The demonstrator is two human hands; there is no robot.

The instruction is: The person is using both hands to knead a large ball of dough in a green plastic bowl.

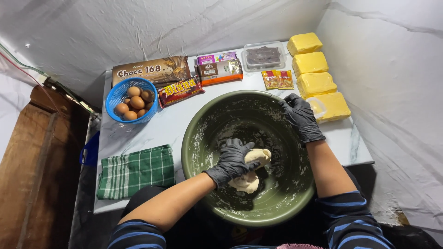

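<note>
Left hand (232,161) clamped on dough (250,171), right hand (302,117) gripping green basin (198,138) rim — eggs (134,103), butter blocks (315,69) behind

Past the fingertips, a white plastic sheet (184,27) hangs wrinkled as the back wall and continues down the right side. The white marble-look table (157,127) stands against it. Left of the fingers is a brown wooden panel (37,170). The light is even.
</note>
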